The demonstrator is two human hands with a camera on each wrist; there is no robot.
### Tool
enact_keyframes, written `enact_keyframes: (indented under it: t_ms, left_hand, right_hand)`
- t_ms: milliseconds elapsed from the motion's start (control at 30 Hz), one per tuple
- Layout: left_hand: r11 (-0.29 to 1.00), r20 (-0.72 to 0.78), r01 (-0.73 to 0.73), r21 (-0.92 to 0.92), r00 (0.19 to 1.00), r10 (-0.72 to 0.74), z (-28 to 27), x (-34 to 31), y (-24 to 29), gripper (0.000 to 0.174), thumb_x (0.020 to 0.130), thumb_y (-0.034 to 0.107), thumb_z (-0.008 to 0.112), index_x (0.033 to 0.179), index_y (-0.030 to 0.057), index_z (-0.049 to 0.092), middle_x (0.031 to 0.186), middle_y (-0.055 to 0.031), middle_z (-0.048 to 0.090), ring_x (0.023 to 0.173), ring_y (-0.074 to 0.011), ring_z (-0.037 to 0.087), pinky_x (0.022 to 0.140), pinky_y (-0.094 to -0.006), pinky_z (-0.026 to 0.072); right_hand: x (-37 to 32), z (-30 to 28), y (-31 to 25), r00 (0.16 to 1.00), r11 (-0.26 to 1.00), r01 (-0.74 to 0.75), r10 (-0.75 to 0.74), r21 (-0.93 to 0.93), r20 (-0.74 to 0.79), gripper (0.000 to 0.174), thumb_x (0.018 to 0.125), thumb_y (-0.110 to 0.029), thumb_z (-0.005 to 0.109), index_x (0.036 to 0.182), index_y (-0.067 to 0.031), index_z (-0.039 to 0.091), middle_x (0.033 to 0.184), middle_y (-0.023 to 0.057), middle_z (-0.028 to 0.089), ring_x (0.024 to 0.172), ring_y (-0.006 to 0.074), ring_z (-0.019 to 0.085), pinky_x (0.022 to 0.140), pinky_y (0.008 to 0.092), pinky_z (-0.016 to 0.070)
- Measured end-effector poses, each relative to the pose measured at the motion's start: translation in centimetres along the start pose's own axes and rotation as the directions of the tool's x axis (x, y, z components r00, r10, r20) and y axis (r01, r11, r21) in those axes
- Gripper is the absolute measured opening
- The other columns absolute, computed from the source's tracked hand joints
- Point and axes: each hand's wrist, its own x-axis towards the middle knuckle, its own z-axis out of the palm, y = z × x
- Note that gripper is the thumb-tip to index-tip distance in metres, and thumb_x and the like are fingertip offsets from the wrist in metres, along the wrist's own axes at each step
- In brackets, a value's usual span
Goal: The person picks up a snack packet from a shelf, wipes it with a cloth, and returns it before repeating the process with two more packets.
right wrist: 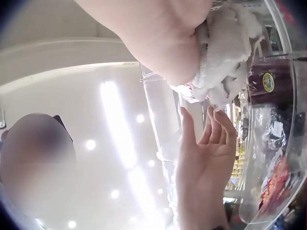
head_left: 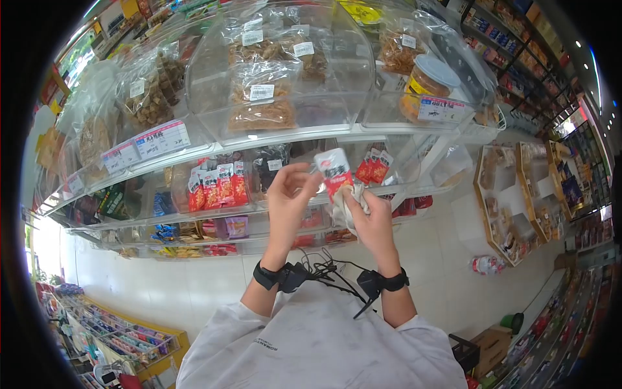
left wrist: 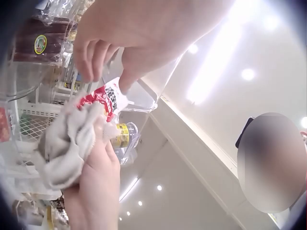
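A red-and-white packet (head_left: pixel 334 170) is standing nearly upright in front of the display shelving (head_left: pixel 304 135), its white end pointing up and its lower part sitting in the person's right hand (head_left: pixel 374 217). That hand is pinching the packet with the thumb lying along its lower edge, and it is also gripping a crumpled greyish-white cloth (left wrist: pixel 69 143), which is bunching around the packet's bottom. The left hand (head_left: pixel 289 194) is hovering just beside the packet, its fingers bending loosely and the thumb staying apart from them, pinching nothing; whether the thumb is touching the packet, one cannot tell.

Behind the hands, similar red packets (head_left: pixel 219 187) are standing in a lower clear bin to the left, while another red cluster (head_left: pixel 374 165) is leaning just to the right of the held one. Above, bags of brown food (head_left: pixel 262 111) with white labels are lying in a clear bin, and a blue-lidded jar (head_left: pixel 429 87) is standing to the right behind a price card (head_left: pixel 444 110). Black straps (head_left: pixel 267 277) are circling both wrists. Farther right, wood-edged racks (head_left: pixel 484 204) are standing on the pale floor (head_left: pixel 431 259).
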Motion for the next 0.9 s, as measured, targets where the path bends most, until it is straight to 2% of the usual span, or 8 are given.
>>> enact_keyframes:
  t_ms: [200, 333, 433, 467, 567, 700, 800, 900]
  left_hand:
    - [0.97, 0.243, 0.239, 0.044, 0.939, -0.243, 1.1, -1.6, 0.6, 0.035, 0.103, 0.034, 0.057, 0.106, 0.0002, 0.066, 0.086, 0.0, 0.065, 0.07, -0.004, 0.052, 0.057, -0.0226, 0.04]
    - [0.936, -0.092, 0.22, -0.275, 0.963, -0.253, 1.4, -0.5, -2.1, 0.045, 0.105, 0.042, 0.05, 0.096, 0.0015, 0.068, 0.075, 0.0031, 0.062, 0.061, -0.0036, 0.051, 0.054, -0.0207, 0.039]
    - [0.93, 0.118, 0.345, 0.13, 0.926, -0.36, -0.8, -0.7, -1.3, 0.043, 0.104, 0.04, 0.053, 0.092, 0.0019, 0.069, 0.074, 0.003, 0.062, 0.063, -0.0039, 0.053, 0.057, -0.0193, 0.042]
    - [0.952, 0.215, 0.28, 0.126, 0.929, -0.301, -0.6, -0.8, -1.7, 0.037, 0.103, 0.033, 0.059, 0.094, -0.001, 0.069, 0.071, 0.0037, 0.061, 0.062, -0.0021, 0.052, 0.055, -0.0195, 0.0419]
    - [0.992, 0.238, 0.125, -0.013, 0.964, -0.118, 1.4, -1.9, -1.1, 0.029, 0.1, 0.024, 0.064, 0.099, -0.0047, 0.069, 0.066, 0.0061, 0.06, 0.059, -0.0009, 0.045, 0.05, -0.0222, 0.0368]
    - [0.95, 0.123, 0.041, 0.309, 0.989, -0.082, 0.3, -1.2, -0.3, 0.02, 0.095, 0.015, 0.069, 0.093, -0.0043, 0.07, 0.067, -0.0022, 0.059, 0.062, -0.0039, 0.041, 0.052, -0.0265, 0.0325]
    - [0.788, 0.092, -0.386, 0.48, 0.915, 0.392, -0.3, 0.1, -1.8, 0.022, 0.093, 0.015, 0.07, 0.084, -0.0039, 0.067, 0.062, -0.004, 0.051, 0.057, -0.0062, 0.039, 0.05, -0.0271, 0.0315]
    - [0.897, 0.084, -0.243, 0.37, 0.97, 0.228, -0.8, 0.0, -1.4, 0.023, 0.095, 0.017, 0.069, 0.083, -0.0016, 0.065, 0.061, 0.0002, 0.048, 0.056, -0.0065, 0.041, 0.051, -0.0259, 0.034]
  right_hand:
    - [0.8, 1.5, -1.6, 0.804, 0.802, 0.488, -0.567, -0.345, -0.181, 0.028, 0.083, 0.004, 0.057, 0.11, 0.0042, 0.065, 0.114, 0.0166, 0.07, 0.102, 0.0375, 0.068, 0.084, 0.0425, 0.0544]
    - [-0.1, 1.0, -0.1, 0.954, 0.953, 0.289, -0.278, 0.093, -0.113, 0.02, 0.096, -0.01, 0.06, 0.11, 0.0048, 0.066, 0.113, 0.0183, 0.07, 0.098, 0.0275, 0.07, 0.083, 0.034, 0.0537]
    - [-0.1, -0.1, -0.6, 0.953, 0.921, -0.019, 0.134, 0.389, -0.271, 0.027, 0.102, -0.021, 0.059, 0.108, 0.0032, 0.067, 0.103, 0.012, 0.071, 0.082, 0.0122, 0.064, 0.071, 0.0271, 0.0494]
    - [0.5, 0.6, -0.2, 0.925, 0.886, 0.149, 0.032, 0.439, -0.378, 0.029, 0.104, -0.024, 0.057, 0.11, 0.0019, 0.067, 0.093, 0.0039, 0.068, 0.077, 0.0039, 0.054, 0.063, 0.0241, 0.0428]
    - [0.4, 2.0, -0.4, 0.974, 0.907, 0.022, 0.075, 0.42, -0.214, 0.034, 0.104, -0.027, 0.056, 0.114, 0.0038, 0.064, 0.091, 0.0024, 0.067, 0.079, 0.0053, 0.055, 0.063, 0.0243, 0.0428]
    - [0.5, 3.0, 1.1, 0.955, 0.718, -0.295, 0.241, 0.631, 0.173, 0.038, 0.104, -0.032, 0.054, 0.114, 0.0027, 0.064, 0.088, 0.0014, 0.063, 0.079, 0.006, 0.055, 0.067, 0.0245, 0.0451]
    - [-0.1, 4.1, 1.6, 0.941, 0.797, -0.303, 0.164, 0.522, 0.295, 0.034, 0.1, -0.028, 0.062, 0.11, 0.0038, 0.066, 0.089, 0.0032, 0.068, 0.079, 0.0075, 0.059, 0.07, 0.0271, 0.0476]
    - [-0.5, 5.1, 0.0, 0.989, 0.846, -0.122, 0.058, 0.519, 0.138, 0.031, 0.096, -0.026, 0.068, 0.101, 0.0046, 0.068, 0.083, 0.0037, 0.071, 0.074, 0.0074, 0.061, 0.066, 0.0275, 0.0488]
